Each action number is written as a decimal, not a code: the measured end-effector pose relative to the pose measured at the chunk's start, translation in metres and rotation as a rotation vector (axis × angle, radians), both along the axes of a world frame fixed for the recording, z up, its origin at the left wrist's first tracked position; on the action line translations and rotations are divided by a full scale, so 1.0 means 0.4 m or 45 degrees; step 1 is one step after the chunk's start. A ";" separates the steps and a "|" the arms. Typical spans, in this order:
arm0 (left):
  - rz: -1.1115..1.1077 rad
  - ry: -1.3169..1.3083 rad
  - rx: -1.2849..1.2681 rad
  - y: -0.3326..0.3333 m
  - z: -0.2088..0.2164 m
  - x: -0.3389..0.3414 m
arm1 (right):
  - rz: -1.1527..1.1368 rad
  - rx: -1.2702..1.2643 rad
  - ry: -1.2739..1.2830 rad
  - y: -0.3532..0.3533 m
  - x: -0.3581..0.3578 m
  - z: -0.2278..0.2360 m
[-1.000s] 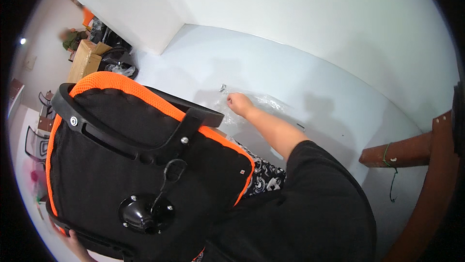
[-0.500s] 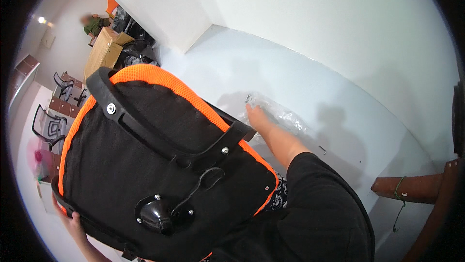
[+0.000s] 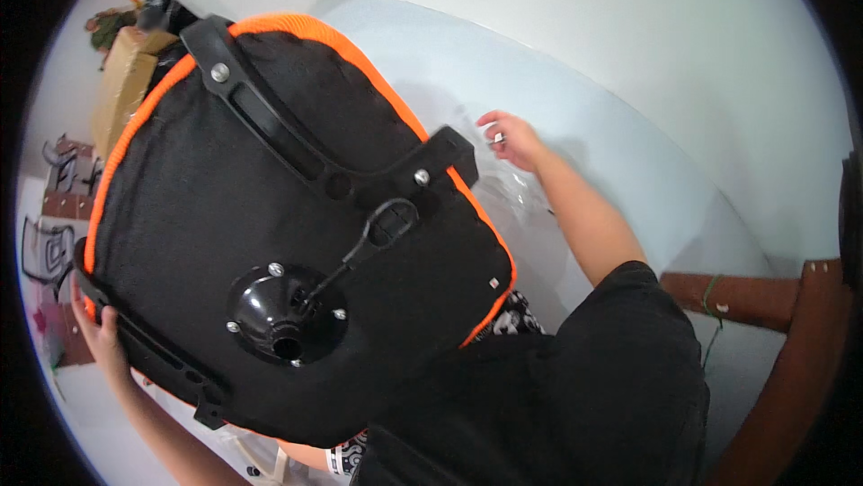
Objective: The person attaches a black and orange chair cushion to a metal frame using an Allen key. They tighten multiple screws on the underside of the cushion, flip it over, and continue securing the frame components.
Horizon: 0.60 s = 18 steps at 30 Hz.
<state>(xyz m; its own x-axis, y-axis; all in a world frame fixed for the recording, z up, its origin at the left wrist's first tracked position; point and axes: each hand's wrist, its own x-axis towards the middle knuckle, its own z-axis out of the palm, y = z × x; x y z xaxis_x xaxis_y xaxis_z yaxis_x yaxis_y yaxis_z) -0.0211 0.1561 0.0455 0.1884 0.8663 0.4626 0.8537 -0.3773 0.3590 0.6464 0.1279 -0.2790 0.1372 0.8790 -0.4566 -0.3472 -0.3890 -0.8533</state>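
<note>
In the head view, a black seat base with orange piping (image 3: 270,216) is being held upright above the near-left part of the pale worktop (image 3: 629,153), underside facing the camera. Its lower-left edge is being gripped by the left hand (image 3: 97,329), fingers clenched around it. A small silvery piece is being pinched by the right hand (image 3: 508,137) over a clear plastic bag (image 3: 517,194) lying mid-worktop, beside the seat's right edge.
</note>
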 end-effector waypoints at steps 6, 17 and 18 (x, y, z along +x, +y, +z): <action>-0.024 0.147 0.130 0.033 0.012 0.127 | 0.414 -0.399 -1.546 -0.330 0.084 -0.125; 0.166 -0.190 0.123 0.000 -0.041 0.287 | -0.077 -0.217 -1.852 -0.460 0.260 -0.303; 0.211 -0.162 0.120 -0.008 -0.050 0.278 | -0.290 -0.160 -1.738 -0.425 0.279 -0.255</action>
